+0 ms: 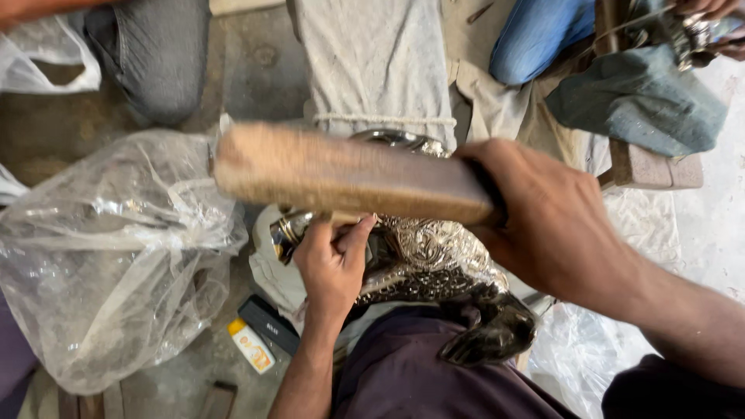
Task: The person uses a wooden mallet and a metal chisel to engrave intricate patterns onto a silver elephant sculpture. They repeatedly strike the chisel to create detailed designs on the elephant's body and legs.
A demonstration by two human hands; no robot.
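Right hand (pixel 555 225) swings wooden block (pixel 349 174) beside empty plastic bag (pixel 116 248).

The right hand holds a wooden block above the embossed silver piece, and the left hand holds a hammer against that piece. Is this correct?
Not quite. In the head view the left hand holds no hammer; its bare fingers grip the embossed silver piece itself. The right hand does hold the wooden block above it.
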